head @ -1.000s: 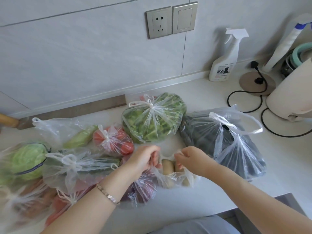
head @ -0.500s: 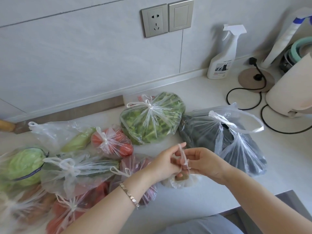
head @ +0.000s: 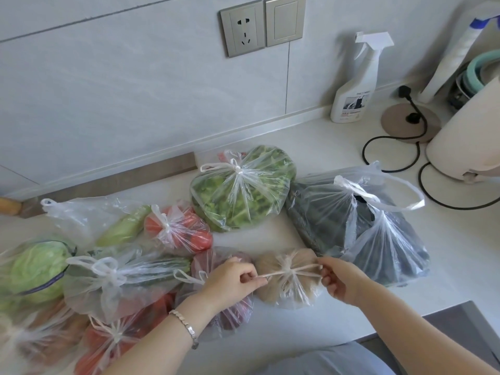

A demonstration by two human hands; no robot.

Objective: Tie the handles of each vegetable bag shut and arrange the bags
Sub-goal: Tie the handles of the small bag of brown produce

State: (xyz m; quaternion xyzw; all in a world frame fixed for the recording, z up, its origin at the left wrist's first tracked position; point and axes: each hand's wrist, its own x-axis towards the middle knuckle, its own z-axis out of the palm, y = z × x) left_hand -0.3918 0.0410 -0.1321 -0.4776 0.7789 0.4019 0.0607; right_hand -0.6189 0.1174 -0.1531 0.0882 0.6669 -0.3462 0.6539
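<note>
Spreading apart since before, my left hand (head: 232, 280) and right hand (head: 341, 282) are each pinching a handle end (head: 273, 273) of the tan bag (head: 290, 289), lying on the counter (head: 284, 330); I'm pulling evenly, seating the knot (head: 288, 269) low.

- Bright, soft, even light; the pale counter (head: 270, 239) and wall (head: 108, 104) read almost white.
- Light falls from the right: the spray bottle (head: 351, 98) and the white roll (head: 457, 50) at the counter's back right corner cast faint grey shadows leftward on the wall.
- White sheen streaks the plastic, strongest on the greens bag (head: 243, 198) and the dark bag (head: 378, 239).
- Sharpest mid-frame: the left hand (head: 232, 280), the right hand (head: 343, 282) and the twisted handles (head: 305, 267) they pinch are crisp.
- At the counter's left end the cabbage bag (head: 35, 269) and its neighbours look smeared and soft.
- Wide-angle bending: the counter's back edge bows, and the socket plate (head: 242, 28) leans.
</note>
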